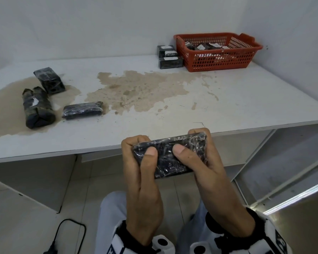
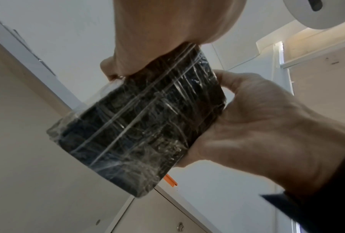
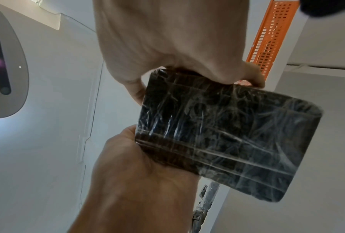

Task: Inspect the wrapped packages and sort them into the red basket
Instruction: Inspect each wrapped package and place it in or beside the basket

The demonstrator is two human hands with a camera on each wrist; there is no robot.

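Note:
A black package point(image 1: 170, 154) wrapped in clear film is held in front of me, just past the table's front edge, in both hands. My left hand point(image 1: 140, 149) grips its left end with the thumb on top. My right hand point(image 1: 192, 144) grips the right end the same way. The left wrist view shows the package point(image 2: 143, 123) close up, as does the right wrist view, package point(image 3: 227, 134). The red basket point(image 1: 218, 60) stands at the table's far right corner with several labelled packages inside. Three more wrapped packages point(image 1: 49, 80), point(image 1: 38, 107), point(image 1: 83, 110) lie on the table's left.
The white table point(image 1: 237, 99) has a wide brown stain across its middle and left. A stack of black labelled boxes point(image 1: 170, 56) sits against the basket's left side. A black cable point(image 1: 68, 233) lies on the floor at lower left. Walls close off the back and right.

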